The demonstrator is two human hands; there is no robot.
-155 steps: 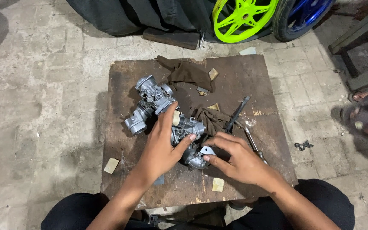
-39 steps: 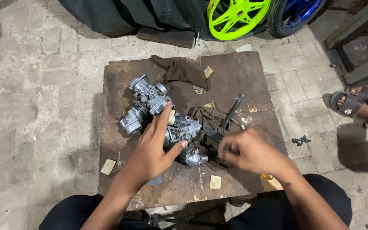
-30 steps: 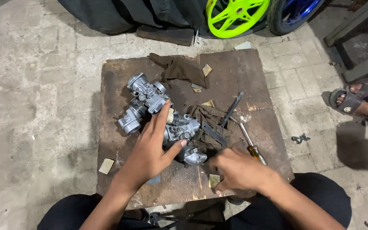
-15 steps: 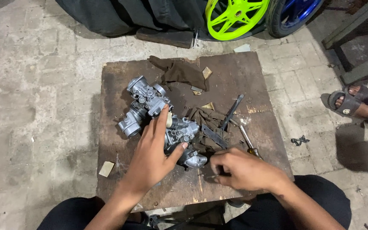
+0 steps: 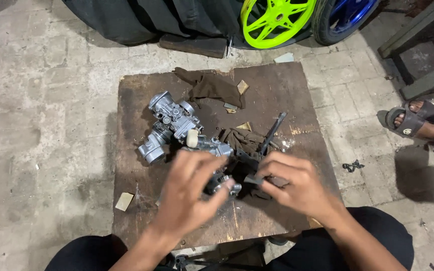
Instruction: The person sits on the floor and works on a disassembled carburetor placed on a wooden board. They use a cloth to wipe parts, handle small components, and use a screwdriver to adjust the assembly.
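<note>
Carburettor bank (image 5: pixel 187 133) lies on the wooden board (image 5: pixel 297 95), its long axis running from far-left toward the person. Left hand (image 5: pixel 192 198) cups loosely over the near end, fingers spread, seemingly touching it. Right hand (image 5: pixel 292 183), just beside it to the right, pinches a small dark part (image 5: pixel 253 178) between its fingertips.
</note>
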